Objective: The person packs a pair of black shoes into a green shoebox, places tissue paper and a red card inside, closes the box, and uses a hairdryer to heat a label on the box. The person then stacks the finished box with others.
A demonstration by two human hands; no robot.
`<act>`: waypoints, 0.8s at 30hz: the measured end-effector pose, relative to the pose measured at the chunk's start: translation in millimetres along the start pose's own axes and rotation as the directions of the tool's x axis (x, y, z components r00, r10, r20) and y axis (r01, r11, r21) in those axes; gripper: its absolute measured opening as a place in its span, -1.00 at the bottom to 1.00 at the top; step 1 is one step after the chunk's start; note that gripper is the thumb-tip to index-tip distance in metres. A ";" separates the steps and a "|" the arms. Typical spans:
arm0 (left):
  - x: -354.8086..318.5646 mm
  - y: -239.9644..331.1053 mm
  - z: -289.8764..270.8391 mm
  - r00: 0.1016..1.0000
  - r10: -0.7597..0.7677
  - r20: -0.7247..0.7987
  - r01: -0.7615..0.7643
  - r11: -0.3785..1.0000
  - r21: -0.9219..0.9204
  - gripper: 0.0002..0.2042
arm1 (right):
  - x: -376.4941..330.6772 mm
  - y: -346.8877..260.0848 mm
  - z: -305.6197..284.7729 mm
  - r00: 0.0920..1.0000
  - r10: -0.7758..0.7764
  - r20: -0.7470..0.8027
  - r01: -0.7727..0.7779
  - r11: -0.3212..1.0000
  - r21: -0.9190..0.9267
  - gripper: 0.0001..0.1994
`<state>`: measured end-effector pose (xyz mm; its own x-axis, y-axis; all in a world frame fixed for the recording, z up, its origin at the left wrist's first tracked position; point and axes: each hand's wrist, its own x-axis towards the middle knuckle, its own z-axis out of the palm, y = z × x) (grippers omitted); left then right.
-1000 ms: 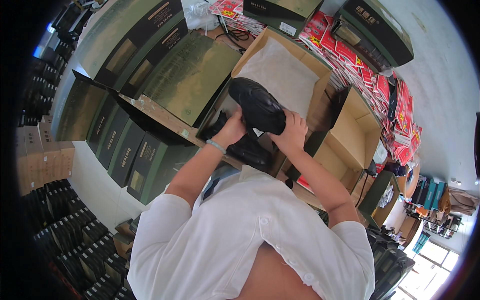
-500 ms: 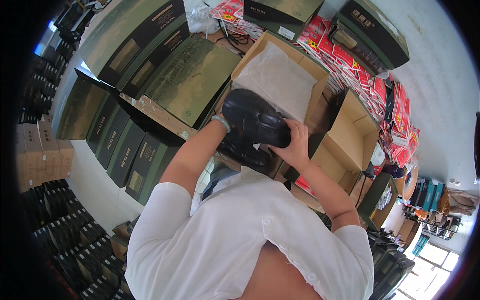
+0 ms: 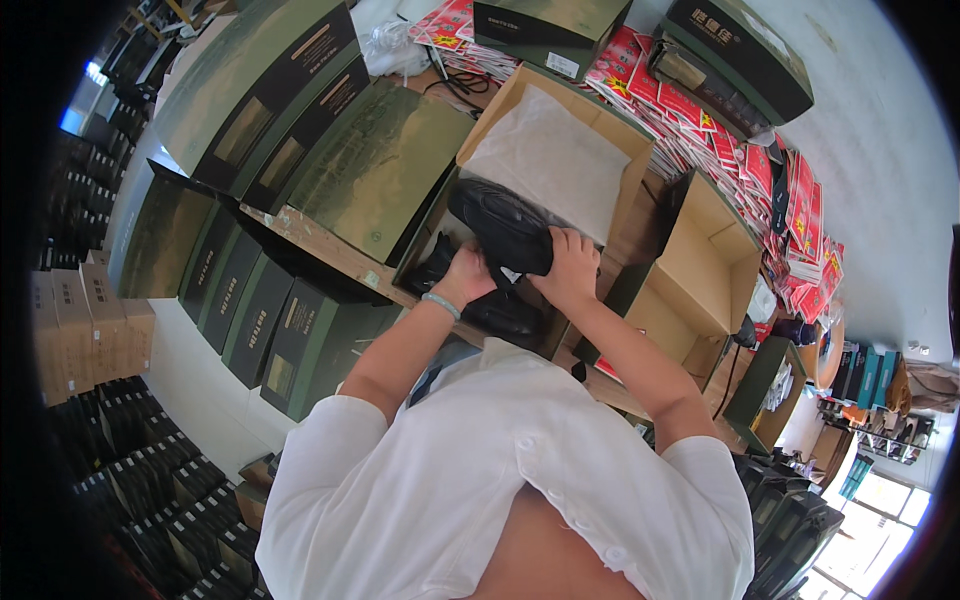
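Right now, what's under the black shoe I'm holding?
Another black shoe shows partly beneath the held shoe, near your left hand. Whatever the held shoe itself covers can't be seen.

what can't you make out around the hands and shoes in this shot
All in the head view:
Left hand: fingertips, hidden behind the upper black shoe.
Lower black shoe: its full outline, partly covered by the upper shoe and the left hand.
White paper: anything beneath it, hidden by the sheet itself.
Green box beyond the paper: far part, cut off by the upper edge.
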<state>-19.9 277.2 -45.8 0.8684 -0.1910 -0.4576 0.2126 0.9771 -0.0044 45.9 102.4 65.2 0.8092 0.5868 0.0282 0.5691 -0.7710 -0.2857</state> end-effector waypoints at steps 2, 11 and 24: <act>0.6 -3.4 0.4 0.996 0.089 -0.032 -0.088 0.996 0.033 -0.45 | 5.7 1.5 2.8 0.998 -0.010 0.060 0.011 1.000 -0.020 -0.09; -9.2 -2.6 21.6 0.991 0.063 -0.120 -0.046 0.989 0.139 -0.22 | 33.6 20.5 16.8 0.965 0.021 0.260 -0.026 1.000 0.014 -0.09; -20.2 -34.6 15.2 0.856 0.422 -0.299 -0.111 0.715 0.690 -0.26 | 29.6 25.6 74.1 0.973 -0.010 0.233 0.042 0.990 -0.132 -0.04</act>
<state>-37.9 245.8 -22.8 0.6992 0.2765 -0.6593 0.3647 0.6553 0.6615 73.5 118.4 -12.3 0.7472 0.6361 -0.1925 0.6167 -0.7716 -0.1558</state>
